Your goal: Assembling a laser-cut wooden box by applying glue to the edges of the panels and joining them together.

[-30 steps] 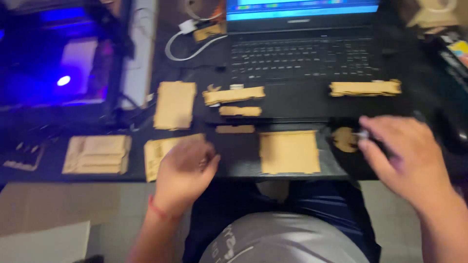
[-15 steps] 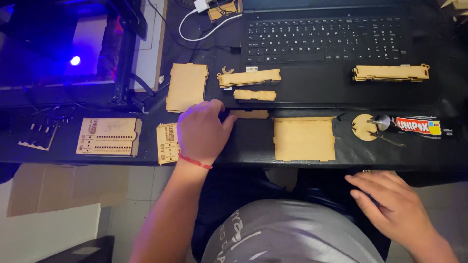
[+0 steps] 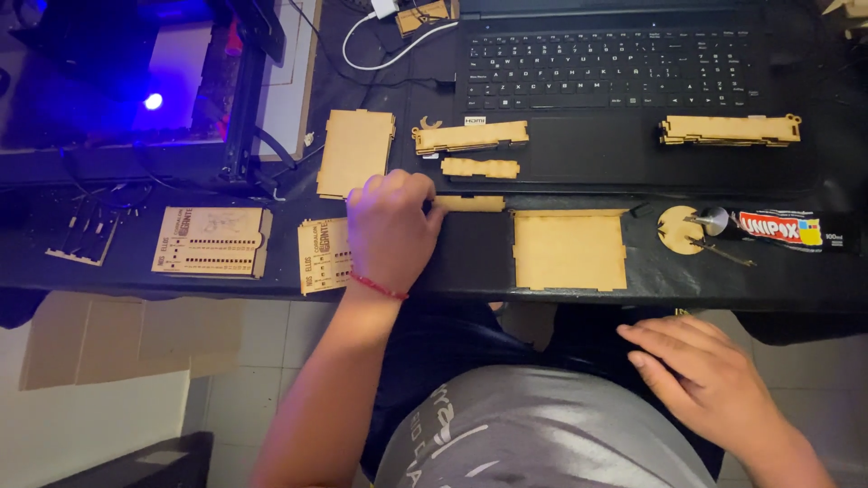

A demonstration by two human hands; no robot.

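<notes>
The left hand is lying on the dark bench, its grip curled together on a small wooden strip just below the laptop. The right hand is resting on the lap, grip apart and holding nothing. A square wooden panel is lying beside a glue tube.

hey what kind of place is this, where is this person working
Probably a home hobby desk for laser-cut model making: thin wooden cut-out panels lie by a laptop, a machine with a blue light stands beside them, and a glue tube is at hand.
</notes>
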